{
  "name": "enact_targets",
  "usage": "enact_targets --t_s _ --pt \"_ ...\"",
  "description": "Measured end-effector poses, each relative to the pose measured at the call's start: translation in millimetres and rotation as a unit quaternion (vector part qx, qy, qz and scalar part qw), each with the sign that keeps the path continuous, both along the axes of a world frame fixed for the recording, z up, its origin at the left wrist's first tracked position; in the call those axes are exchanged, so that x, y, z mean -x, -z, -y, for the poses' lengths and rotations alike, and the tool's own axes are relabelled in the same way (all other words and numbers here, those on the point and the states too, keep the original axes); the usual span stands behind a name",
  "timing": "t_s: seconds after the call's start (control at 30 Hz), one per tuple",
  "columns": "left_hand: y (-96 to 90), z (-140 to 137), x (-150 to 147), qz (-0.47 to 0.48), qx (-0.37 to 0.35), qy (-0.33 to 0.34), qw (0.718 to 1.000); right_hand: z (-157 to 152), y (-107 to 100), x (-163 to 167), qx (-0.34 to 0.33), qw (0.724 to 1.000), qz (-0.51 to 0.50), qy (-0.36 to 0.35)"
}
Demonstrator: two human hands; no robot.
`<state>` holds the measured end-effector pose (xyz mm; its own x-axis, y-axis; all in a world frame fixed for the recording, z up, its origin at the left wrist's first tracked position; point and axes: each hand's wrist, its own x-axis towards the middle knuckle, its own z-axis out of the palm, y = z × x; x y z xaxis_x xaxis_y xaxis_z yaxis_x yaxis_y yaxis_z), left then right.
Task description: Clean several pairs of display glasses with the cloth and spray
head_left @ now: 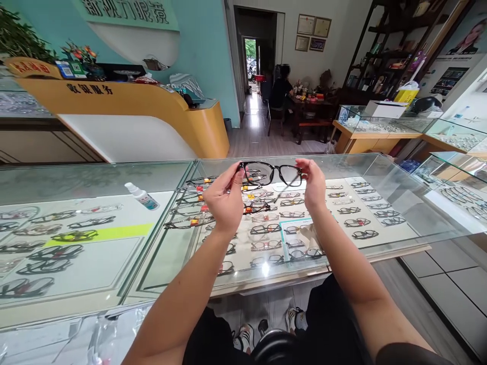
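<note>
A pair of black-framed eyeglasses (274, 169) is held up above the glass display counter, its two lenses side by side. My left hand (227, 196) pinches the frame's left end between thumb and fingers. At the right end, my right hand (313, 183) has its fingers closed on the frame, partly hiding that corner. One temple arm slants down behind the right lens. Below my left hand, several folded eyeglasses (190, 222) with small coloured tags lie on the counter top.
The glass display counter (365, 247) spans the front, with rows of eyeglasses inside. A white spray bottle (142, 196) lies on its left part. Beyond stand a yellow-and-white reception desk (144, 106), a seated person (280, 88) at a table, and more display cases (380, 126) at right.
</note>
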<state>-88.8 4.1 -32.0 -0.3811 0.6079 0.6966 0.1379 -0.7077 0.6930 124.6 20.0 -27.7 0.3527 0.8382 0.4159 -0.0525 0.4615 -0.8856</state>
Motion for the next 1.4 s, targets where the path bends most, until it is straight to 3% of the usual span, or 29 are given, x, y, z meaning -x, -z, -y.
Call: enact_targets --t_s 0.17,0.33,0.57,0.7,0.8,0.97,1.1,1.2,1.4 --pt "-1.1 -2.2 -1.7 0.031 0.061 0.035 0.997 0.1 5.7 8.4 0.012 0.994 -0.020 -0.105" --pt "-2.2 -8.2 8.1 0.026 0.069 0.030 0.997 1.8 8.0 7.5 0.008 0.988 0.013 -0.151" --pt "-1.5 -12.1 14.1 -0.001 0.068 0.017 0.998 9.6 7.0 16.0 -0.063 0.993 0.100 -0.016" --pt "-14.4 -6.2 19.2 -0.070 0.037 -0.034 0.996 11.3 -13.6 12.4 -0.104 0.983 0.143 0.047" --pt "-38.2 -3.0 22.9 -0.121 -0.005 -0.036 0.992 10.1 -42.8 5.1 -0.160 0.965 0.189 0.088" --pt "-99.8 2.0 22.1 -0.184 -0.105 -0.050 0.976 11.4 -97.8 1.3 -0.239 0.927 0.230 0.174" --pt "-135.7 11.0 15.7 -0.179 -0.138 -0.068 0.972 17.2 -123.6 7.8 -0.277 0.916 0.206 0.206" --pt "-141.1 14.7 11.2 -0.172 -0.132 -0.071 0.974 17.7 -128.0 10.4 -0.303 0.898 0.207 0.243" --pt "-130.7 0.9 17.2 -0.169 -0.067 -0.052 0.982 3.1 -118.4 3.4 -0.310 0.878 0.260 0.254"
